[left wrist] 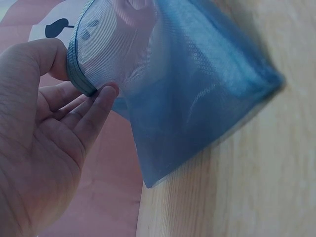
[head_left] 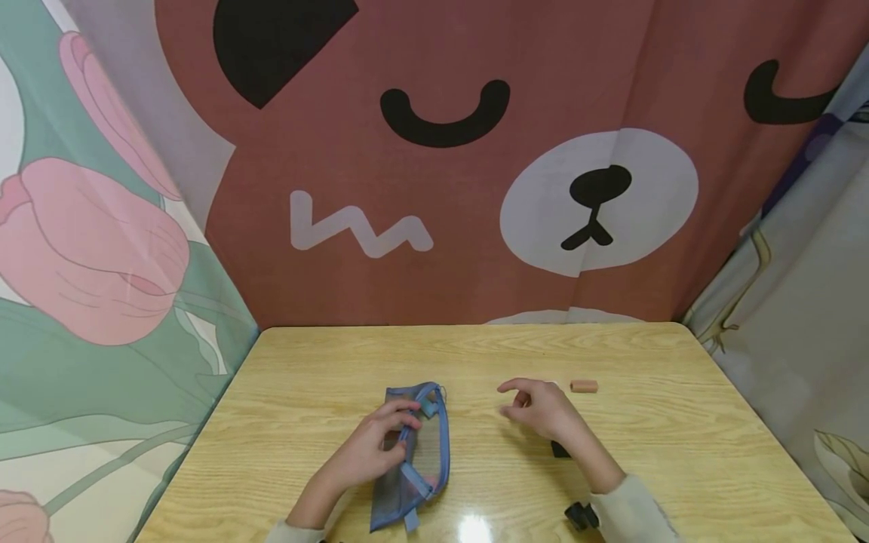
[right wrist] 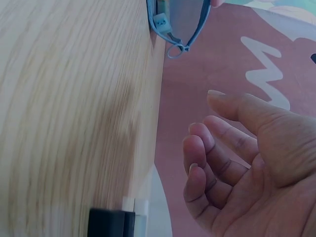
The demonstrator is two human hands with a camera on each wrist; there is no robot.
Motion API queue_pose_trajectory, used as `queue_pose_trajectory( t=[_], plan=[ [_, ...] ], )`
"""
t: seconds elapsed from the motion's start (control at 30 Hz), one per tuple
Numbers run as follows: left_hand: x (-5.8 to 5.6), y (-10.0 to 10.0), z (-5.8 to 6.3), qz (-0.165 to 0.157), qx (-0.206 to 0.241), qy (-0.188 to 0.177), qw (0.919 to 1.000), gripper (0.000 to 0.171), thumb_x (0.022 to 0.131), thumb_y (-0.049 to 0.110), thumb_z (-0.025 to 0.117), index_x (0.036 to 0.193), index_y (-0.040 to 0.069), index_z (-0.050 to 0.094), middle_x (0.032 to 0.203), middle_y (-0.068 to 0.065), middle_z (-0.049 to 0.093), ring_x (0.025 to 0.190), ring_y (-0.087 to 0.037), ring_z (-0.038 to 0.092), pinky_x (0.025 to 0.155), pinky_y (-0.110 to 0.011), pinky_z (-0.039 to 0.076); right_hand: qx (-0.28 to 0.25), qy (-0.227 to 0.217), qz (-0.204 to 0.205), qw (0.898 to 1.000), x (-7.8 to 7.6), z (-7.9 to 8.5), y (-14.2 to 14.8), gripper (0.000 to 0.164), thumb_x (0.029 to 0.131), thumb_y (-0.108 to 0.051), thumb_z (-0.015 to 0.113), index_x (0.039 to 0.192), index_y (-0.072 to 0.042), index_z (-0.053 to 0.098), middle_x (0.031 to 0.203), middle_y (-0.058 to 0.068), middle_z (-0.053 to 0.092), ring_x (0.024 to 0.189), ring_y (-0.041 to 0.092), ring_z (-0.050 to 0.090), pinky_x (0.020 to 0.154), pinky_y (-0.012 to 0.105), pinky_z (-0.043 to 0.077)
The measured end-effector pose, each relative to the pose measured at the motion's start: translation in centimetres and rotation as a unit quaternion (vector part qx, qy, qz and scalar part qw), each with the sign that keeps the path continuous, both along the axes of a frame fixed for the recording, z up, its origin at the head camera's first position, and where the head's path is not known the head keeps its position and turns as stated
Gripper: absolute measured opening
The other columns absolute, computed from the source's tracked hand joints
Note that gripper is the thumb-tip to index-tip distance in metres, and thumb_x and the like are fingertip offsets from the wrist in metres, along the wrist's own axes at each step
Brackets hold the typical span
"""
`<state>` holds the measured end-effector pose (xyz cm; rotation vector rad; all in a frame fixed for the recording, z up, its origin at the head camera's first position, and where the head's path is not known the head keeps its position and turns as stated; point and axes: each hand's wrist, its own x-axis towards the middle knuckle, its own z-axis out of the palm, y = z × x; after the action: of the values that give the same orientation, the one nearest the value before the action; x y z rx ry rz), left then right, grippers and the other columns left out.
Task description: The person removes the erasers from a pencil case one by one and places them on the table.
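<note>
My left hand pinches the zippered rim of a blue mesh pouch, whose mouth gapes toward the right. In the left wrist view, thumb and fingers hold that rim while the sheer mesh pouch hangs over the wooden surface. A small light-blue piece shows at the pouch mouth in the right wrist view; its kind is unclear. To the right of the pouch, my right hand hovers above the table, holding nothing, with its fingers loosely bent.
A small pinkish-tan block lies on the wooden table beyond the right hand. Partly covered by the right forearm is a black item. Another black object sits by the right sleeve. A printed curtain stands behind the table.
</note>
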<state>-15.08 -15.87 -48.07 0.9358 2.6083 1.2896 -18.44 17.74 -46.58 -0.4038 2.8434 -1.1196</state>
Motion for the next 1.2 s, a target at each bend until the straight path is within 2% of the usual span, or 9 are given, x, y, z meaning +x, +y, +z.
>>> queue_pose_trajectory(
  t=[0.33, 0.43, 0.47, 0.57, 0.67, 0.7, 0.77, 1.0, 1.2],
  plan=[
    [-0.1, 0.0, 0.0, -0.003, -0.001, -0.002, 1.0, 0.032, 0.09, -0.002, 0.057, 0.12, 0.003, 0.069, 0.147, -0.01, 0.049, 0.125, -0.024, 0.055, 0.096, -0.033, 0.054, -0.003, -0.016, 0.013, 1.0, -0.2, -0.1, -1.6, 0.037, 0.09, -0.022, 0.076, 0.124, -0.012, 0.07, 0.078, -0.008, 0.063, 0.059, 0.012, 0.053, 0.053, 0.027, 0.043],
    [-0.1, 0.0, 0.0, -0.003, 0.0, -0.001, 1.0, 0.032, 0.09, -0.002, 0.057, 0.119, 0.003, 0.069, 0.146, -0.01, 0.05, 0.124, -0.024, 0.055, 0.095, -0.033, 0.055, 0.002, -0.016, 0.018, 1.0, -0.3, -0.3, -2.1, 0.038, 0.089, -0.023, 0.077, 0.125, -0.013, 0.07, 0.077, -0.009, 0.063, 0.059, 0.011, 0.053, 0.057, 0.03, 0.046],
    [-0.2, 0.0, 0.0, -0.003, 0.0, -0.001, 1.0, 0.032, 0.089, -0.002, 0.057, 0.118, 0.003, 0.069, 0.146, -0.01, 0.05, 0.124, -0.024, 0.055, 0.095, -0.033, 0.055, 0.003, -0.015, 0.02, 1.0, -0.3, -0.3, -2.3, 0.039, 0.089, -0.024, 0.077, 0.126, -0.013, 0.07, 0.077, -0.009, 0.063, 0.059, 0.01, 0.053, 0.066, 0.034, 0.051],
    [-0.2, 0.0, 0.0, -0.004, 0.004, -0.004, 1.0, 0.032, 0.089, -0.002, 0.057, 0.118, 0.002, 0.069, 0.146, -0.01, 0.049, 0.123, -0.024, 0.056, 0.095, -0.032, 0.055, -0.002, -0.022, 0.028, 0.999, -0.2, -0.4, -2.9, 0.041, 0.09, -0.024, 0.077, 0.127, -0.013, 0.069, 0.077, -0.009, 0.063, 0.059, 0.011, 0.054, 0.067, 0.039, 0.051],
    [-0.2, 0.0, 0.0, -0.005, 0.006, -0.006, 1.0, 0.032, 0.089, -0.003, 0.057, 0.118, 0.002, 0.069, 0.146, -0.01, 0.049, 0.123, -0.024, 0.056, 0.095, -0.032, 0.055, -0.012, -0.031, 0.036, 0.999, -0.2, -0.6, -3.5, 0.042, 0.09, -0.025, 0.077, 0.129, -0.012, 0.068, 0.078, -0.008, 0.063, 0.059, 0.012, 0.055, 0.062, 0.035, 0.051],
    [-0.1, 0.0, 0.0, -0.005, 0.006, -0.007, 0.9999, 0.032, 0.089, -0.003, 0.057, 0.118, 0.002, 0.069, 0.146, -0.01, 0.049, 0.122, -0.024, 0.056, 0.094, -0.032, 0.055, -0.016, -0.035, 0.04, 0.998, -0.2, -0.7, -3.7, 0.043, 0.09, -0.025, 0.077, 0.13, -0.012, 0.067, 0.078, -0.007, 0.062, 0.058, 0.012, 0.054, 0.054, 0.032, 0.046],
    [-0.1, 0.0, 0.1, -0.005, 0.006, -0.007, 0.9999, 0.032, 0.089, -0.002, 0.057, 0.118, 0.002, 0.069, 0.147, -0.01, 0.049, 0.122, -0.024, 0.057, 0.094, -0.032, 0.055, -0.016, -0.039, 0.045, 0.998, -0.3, -0.8, -4.2, 0.045, 0.09, -0.027, 0.077, 0.131, -0.012, 0.067, 0.078, -0.007, 0.062, 0.058, 0.012, 0.054, 0.052, 0.029, 0.044],
    [-0.1, 0.0, 0.0, -0.003, 0.001, -0.008, 1.0, 0.031, 0.09, -0.002, 0.057, 0.118, 0.004, 0.069, 0.146, -0.009, 0.05, 0.123, -0.024, 0.056, 0.094, -0.033, 0.055, -0.016, -0.055, 0.064, 0.996, -0.4, -1.5, -5.7, 0.048, 0.09, -0.027, 0.076, 0.134, -0.012, 0.064, 0.077, -0.006, 0.062, 0.056, 0.012, 0.055, 0.052, 0.029, 0.045],
    [-0.1, 0.0, 0.0, -0.001, -0.004, -0.006, 1.0, 0.032, 0.089, -0.001, 0.057, 0.118, 0.004, 0.069, 0.147, -0.008, 0.049, 0.125, -0.026, 0.056, 0.096, -0.034, 0.054, -0.017, -0.046, 0.082, 0.995, -0.6, -1.8, -6.7, 0.046, 0.089, -0.026, 0.077, 0.131, -0.012, 0.066, 0.075, -0.007, 0.063, 0.058, 0.01, 0.057, 0.054, 0.029, 0.046]
  ],
)
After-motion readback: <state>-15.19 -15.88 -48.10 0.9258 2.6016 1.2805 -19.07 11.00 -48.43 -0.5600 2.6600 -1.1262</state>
